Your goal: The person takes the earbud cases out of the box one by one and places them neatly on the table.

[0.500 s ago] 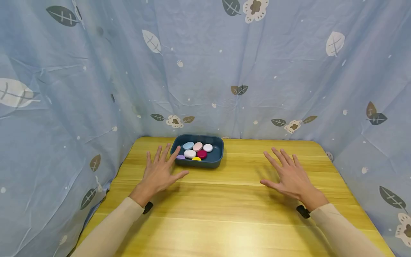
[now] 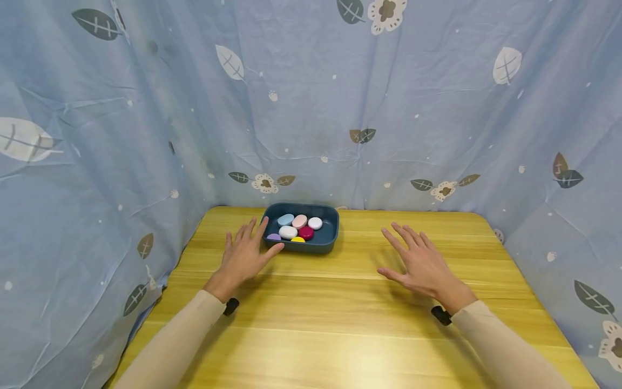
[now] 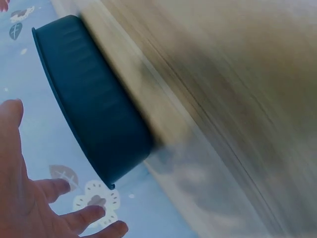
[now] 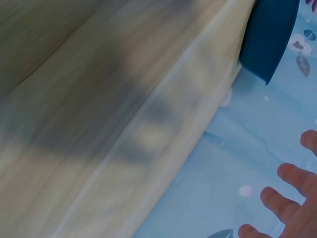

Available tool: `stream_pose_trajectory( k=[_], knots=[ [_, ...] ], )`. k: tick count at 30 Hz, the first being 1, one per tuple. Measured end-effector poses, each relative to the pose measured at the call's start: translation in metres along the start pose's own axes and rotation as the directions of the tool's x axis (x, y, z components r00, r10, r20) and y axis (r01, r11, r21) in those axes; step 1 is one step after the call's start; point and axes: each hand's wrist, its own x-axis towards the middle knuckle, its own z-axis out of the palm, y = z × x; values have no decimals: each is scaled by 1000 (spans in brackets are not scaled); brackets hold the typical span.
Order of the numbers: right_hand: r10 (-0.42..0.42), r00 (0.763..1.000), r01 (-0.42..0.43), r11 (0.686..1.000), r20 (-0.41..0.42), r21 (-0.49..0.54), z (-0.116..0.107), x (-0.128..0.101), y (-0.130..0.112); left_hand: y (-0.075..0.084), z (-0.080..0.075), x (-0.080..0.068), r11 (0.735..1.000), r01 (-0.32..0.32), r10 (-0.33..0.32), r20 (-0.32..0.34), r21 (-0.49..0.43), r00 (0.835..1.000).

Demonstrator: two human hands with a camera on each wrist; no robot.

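A dark blue rectangular tray (image 2: 323, 246) stands at the back of the table, left of the middle. Inside it lie several smooth, rounded pieces: light blue (image 2: 285, 220), pink (image 2: 299, 221), white (image 2: 288, 233), dark red (image 2: 306, 233), with purple and yellow ones partly hidden by the front wall. My left hand (image 2: 240, 262) hovers by the tray's left end, fingers spread and holding nothing. In the left wrist view the tray's outer side (image 3: 94, 99) shows beyond the fingers. Well to the right of the tray, my right hand (image 2: 425, 270) is held over the table with fingers spread, holding nothing.
The wooden table (image 2: 340, 319) carries the tray near its back edge. A blue curtain (image 2: 311, 108) with leaf and flower prints hangs behind the table and along both sides. Each wrist wears a small black device, such as the left one (image 2: 231, 307).
My right hand has moved left, toward the tray. The left hand has shifted slightly to the right and its fingers have drawn a little closer. The tray has not moved.
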Motion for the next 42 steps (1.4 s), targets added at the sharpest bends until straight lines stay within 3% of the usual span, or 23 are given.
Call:
stream_pose_trajectory(
  k=[10,17,33,42],
  knots=[
    [-64,998,64,998,-30,12,7,17,-16,2,10,25,982,101,-96,37,-162,995],
    [-69,998,69,997,-1,32,9,27,-29,-3,19,35,966,153,-143,62,-209,988],
    [-94,996,93,989,4,115,16,42,-46,6,17,35,962,158,-141,89,-221,986],
    [-95,995,90,984,29,153,19,50,-57,15,16,25,961,157,-134,112,-227,985]
  ],
)
